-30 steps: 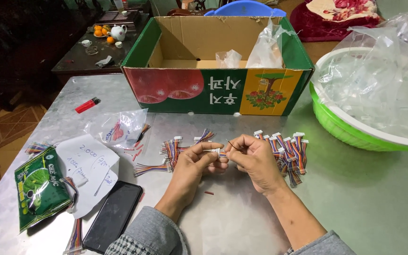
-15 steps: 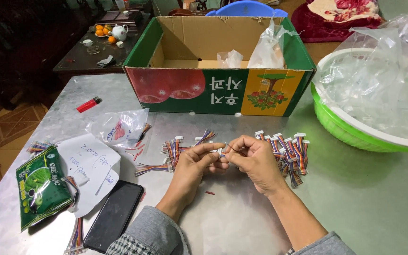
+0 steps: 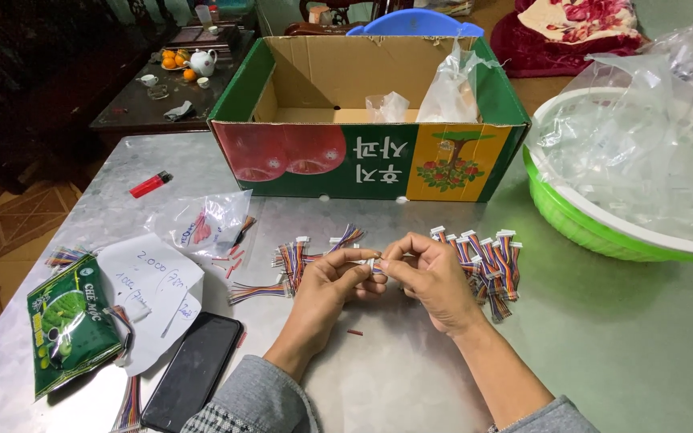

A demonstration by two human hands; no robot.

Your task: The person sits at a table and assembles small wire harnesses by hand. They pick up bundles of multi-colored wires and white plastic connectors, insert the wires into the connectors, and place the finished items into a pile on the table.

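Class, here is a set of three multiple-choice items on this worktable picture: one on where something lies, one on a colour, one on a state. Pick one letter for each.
1. Where does the black phone lie?
A. inside the cardboard box
B. on the table by the person's left forearm
C. in the basket

2. What colour is the lighter?
A. red
B. blue
C. white

3. What state is the cardboard box in?
A. taped shut
B. flattened
C. open at the top

Answers:
1 B, it lies flat beside the white paper, left of the forearm.
2 A, its body is red on the grey table.
3 C, its flaps stand up and plastic bags show inside.
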